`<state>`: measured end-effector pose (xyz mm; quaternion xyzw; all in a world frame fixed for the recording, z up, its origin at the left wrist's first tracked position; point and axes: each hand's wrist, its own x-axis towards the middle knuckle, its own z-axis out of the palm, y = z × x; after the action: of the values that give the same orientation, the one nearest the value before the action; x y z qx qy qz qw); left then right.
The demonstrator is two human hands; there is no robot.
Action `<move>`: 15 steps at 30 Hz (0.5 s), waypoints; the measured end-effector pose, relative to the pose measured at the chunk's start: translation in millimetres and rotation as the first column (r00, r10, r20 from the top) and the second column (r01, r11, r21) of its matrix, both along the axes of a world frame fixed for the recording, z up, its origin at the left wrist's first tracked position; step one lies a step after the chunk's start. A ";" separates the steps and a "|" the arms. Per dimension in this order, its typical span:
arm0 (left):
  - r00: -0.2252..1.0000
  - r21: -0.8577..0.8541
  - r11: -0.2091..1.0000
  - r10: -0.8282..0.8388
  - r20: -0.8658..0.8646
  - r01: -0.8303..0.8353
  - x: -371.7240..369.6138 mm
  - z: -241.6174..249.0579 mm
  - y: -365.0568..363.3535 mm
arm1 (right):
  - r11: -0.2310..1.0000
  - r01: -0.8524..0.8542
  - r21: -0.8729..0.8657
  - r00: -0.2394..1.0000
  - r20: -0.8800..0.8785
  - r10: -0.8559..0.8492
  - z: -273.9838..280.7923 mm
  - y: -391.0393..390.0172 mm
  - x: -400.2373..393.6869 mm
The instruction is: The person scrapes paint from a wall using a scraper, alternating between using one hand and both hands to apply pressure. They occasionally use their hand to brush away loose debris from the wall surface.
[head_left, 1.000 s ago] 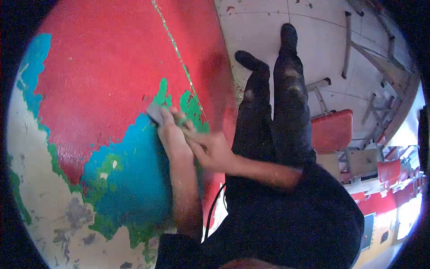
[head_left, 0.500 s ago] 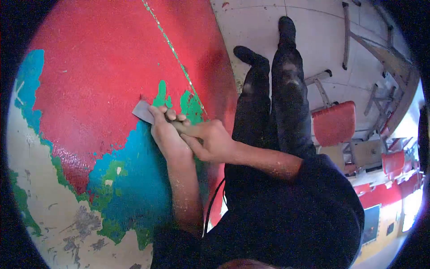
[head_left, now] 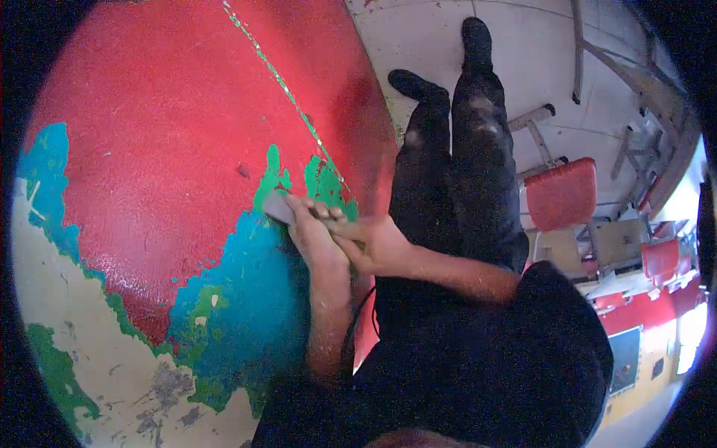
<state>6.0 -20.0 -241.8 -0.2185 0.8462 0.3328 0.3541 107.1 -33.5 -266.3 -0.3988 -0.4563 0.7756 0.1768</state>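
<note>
A scraper (head_left: 279,208) with a flat grey blade lies against the painted wall (head_left: 172,149), its blade at the border of the blue and green patches. My left hand (head_left: 317,239) is closed round it just behind the blade, fingers curled over. Behind that, my right hand (head_left: 377,243) wraps the handle (head_left: 345,230), most of which the fingers hide. Red paint covers much of the wall. Bared green patches (head_left: 323,179) show near my fingers, a blue area (head_left: 239,284) spreads below the blade, and a pale area (head_left: 112,358) lies at lower left.
My legs (head_left: 482,172) stretch over the tiled floor (head_left: 418,45) beside the wall. To the right are a red chair (head_left: 562,196), more chairs and table frames (head_left: 635,75). A dark cable (head_left: 364,302) hangs by my left forearm.
Both hands and the scraper have moved right and slightly down across the wall, from the red paint to the blue-green border. The view has shifted a little. The grip looks the same.
</note>
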 end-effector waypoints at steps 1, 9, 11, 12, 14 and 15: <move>0.999 0.025 0.999 -0.044 -0.002 0.044 -8.6 -4.5 8.2 | 1.000 -0.011 -0.002 0.999 0.033 0.011 -1.4 4.7 -5.7; 0.997 -0.020 0.998 -0.058 0.046 0.059 -13.6 -16.6 8.6 | 0.999 -0.005 -0.039 0.999 0.047 0.007 -1.1 14.7 -3.9; 0.991 0.108 0.985 -0.135 0.024 0.131 -27.6 -30.8 27.1 | 1.000 0.010 0.014 0.999 0.050 -0.011 -17.7 28.7 -18.5; 0.990 0.082 0.987 -0.140 -0.002 0.140 -28.0 -35.5 31.7 | 0.991 0.086 0.100 0.996 0.015 -0.088 -26.5 23.4 -21.7; 0.999 0.071 0.997 -0.039 0.019 0.037 -12.5 -29.4 13.1 | 1.000 0.010 0.016 1.000 0.003 -0.010 -19.8 18.6 -1.4; 0.999 0.059 0.998 0.005 0.033 -0.007 -4.9 -26.3 4.3 | 0.999 -0.023 -0.033 1.000 -0.002 0.023 -15.7 13.8 5.3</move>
<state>1.1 -15.8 -268.1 -0.2161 0.8295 0.3550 0.3730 112.3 -19.7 -282.0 -0.3956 -0.4478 0.7853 0.1620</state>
